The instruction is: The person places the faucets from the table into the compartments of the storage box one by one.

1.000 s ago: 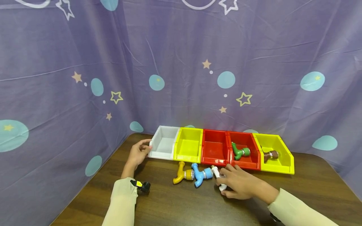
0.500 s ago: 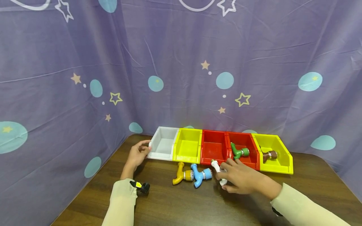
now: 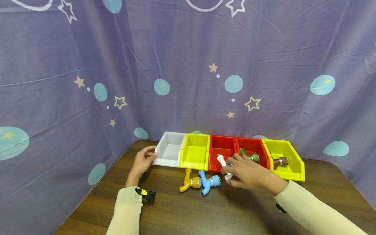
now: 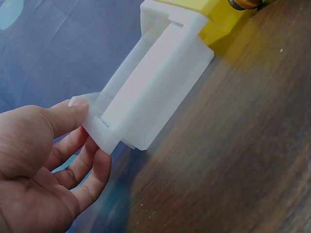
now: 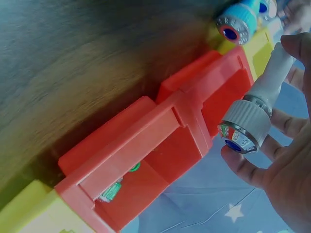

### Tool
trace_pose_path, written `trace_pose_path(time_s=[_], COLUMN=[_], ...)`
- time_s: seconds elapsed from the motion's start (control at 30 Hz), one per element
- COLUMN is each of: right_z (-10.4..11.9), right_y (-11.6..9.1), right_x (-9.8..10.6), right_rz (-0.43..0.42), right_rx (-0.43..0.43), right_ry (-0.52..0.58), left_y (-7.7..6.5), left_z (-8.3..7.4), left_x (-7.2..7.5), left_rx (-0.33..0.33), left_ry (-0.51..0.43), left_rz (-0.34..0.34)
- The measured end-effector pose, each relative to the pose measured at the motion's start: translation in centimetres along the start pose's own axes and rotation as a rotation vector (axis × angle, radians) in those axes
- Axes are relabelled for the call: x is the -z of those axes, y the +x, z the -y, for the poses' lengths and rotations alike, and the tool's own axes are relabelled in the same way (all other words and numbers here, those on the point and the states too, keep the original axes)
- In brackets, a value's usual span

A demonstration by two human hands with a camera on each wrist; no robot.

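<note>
In the head view my right hand (image 3: 246, 173) holds a white tap (image 3: 221, 159) at the front of the middle red bin (image 3: 224, 151). The right wrist view shows the tap's ribbed knob (image 5: 247, 119) towards the fingers, with the thumb at the spout end. My left hand (image 3: 144, 160) pinches the side edge of the white bin (image 3: 171, 150), thumb on top and fingertips beneath the rim (image 4: 104, 133). On the table in front of the bins lie a mustard-yellow tap (image 3: 186, 182) and a light blue tap (image 3: 207, 183).
The bins stand in one row against a purple patterned curtain (image 3: 182, 65). A yellow bin (image 3: 196, 151) adjoins the white one. A green tap (image 3: 254, 158) lies in the right red bin, and a brown tap (image 3: 282, 161) in the rightmost yellow bin (image 3: 297, 168).
The right hand has lifted the white tap from the table and carried it forward to the middle red bin. The left hand stays on the white bin.
</note>
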State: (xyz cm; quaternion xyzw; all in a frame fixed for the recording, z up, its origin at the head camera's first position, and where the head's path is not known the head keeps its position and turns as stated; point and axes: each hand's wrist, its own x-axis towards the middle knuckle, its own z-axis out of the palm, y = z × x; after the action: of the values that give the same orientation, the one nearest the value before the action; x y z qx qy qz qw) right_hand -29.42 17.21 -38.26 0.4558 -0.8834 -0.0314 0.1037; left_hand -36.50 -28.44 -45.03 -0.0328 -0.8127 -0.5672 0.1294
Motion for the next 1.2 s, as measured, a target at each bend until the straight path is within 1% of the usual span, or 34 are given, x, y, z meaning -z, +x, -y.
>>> trace_pose_path(time_s=[0.23,0.37,0.57,0.83,1.07,1.2], right_z=[-1.2,-1.9,-2.7,-3.4,-4.0,-4.3], right_y=[1.6,2.6,3.7,5.1,6.4,7.0], right_x=[0.1,0.1,-0.5,-1.0,-1.8,-2.2], right_rz=[-0.066,-0.077,-0.082,-0.038,-0.005,0.029], right_rx=[-0.029,-0.059,-0.112,-0.170,-0.181,-0.214], right_ry=[0.031,0.051,0.070,0.103,0.133,0.154], left_y=[-0.1,0.0,-0.1,0.1,0.1,0.0], left_z=[0.1,0.1,0.1,0.1,0.1,0.1], left_x=[0.0,0.0,-0.1,-0.1,-0.1,-0.1], left_rx=[-0.003,0.005,0.003,0.004,0.011,0.015], left_ry=[0.007,0.000,-0.005,-0.004,-0.003,-0.005], left_rz=[-0.001,0.000,0.002,-0.004,-0.010,-0.012])
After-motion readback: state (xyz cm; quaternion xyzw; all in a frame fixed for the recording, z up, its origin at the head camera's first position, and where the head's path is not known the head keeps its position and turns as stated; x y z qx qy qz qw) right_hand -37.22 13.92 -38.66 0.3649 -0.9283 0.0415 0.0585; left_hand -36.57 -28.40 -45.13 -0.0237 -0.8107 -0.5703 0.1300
